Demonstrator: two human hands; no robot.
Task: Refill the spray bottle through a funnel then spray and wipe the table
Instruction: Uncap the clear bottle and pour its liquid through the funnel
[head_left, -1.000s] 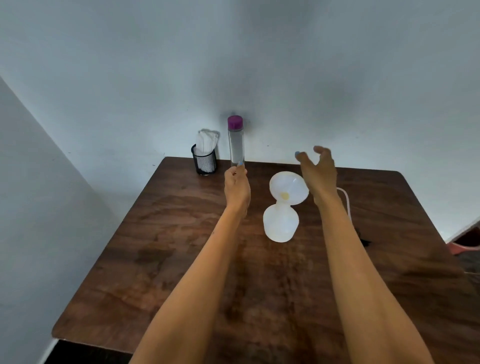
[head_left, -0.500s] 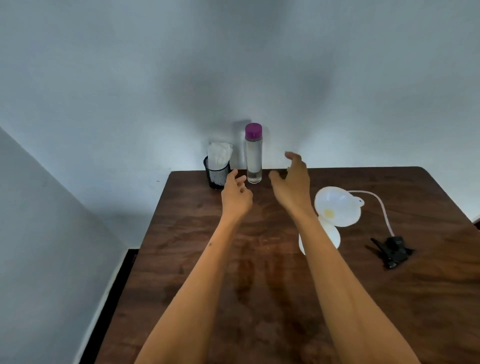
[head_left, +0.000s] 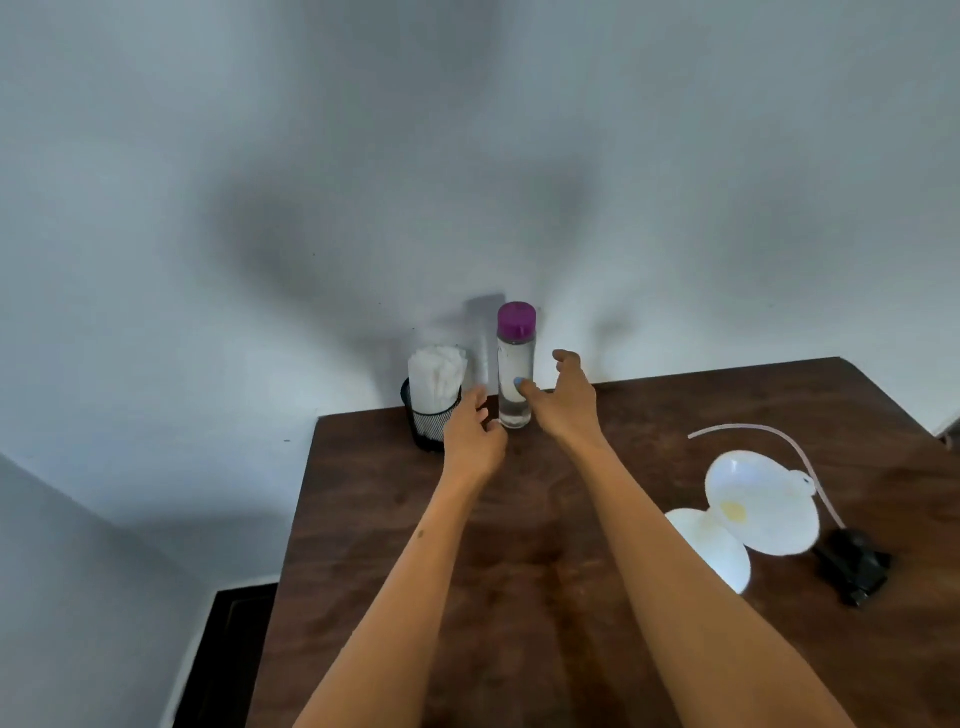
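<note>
Clear bottle (head_left: 515, 384) – purple cap (head_left: 516, 319), white funnel (head_left: 761, 501), black mesh cup (head_left: 429, 423), dark-brown grained table (head_left: 545, 571).

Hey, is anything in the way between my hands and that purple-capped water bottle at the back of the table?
Nothing visible. The right hand is open at the water bottle, thumb in front of it. The left hand is open near its base. The black mesh cup stands off to the left.
</note>
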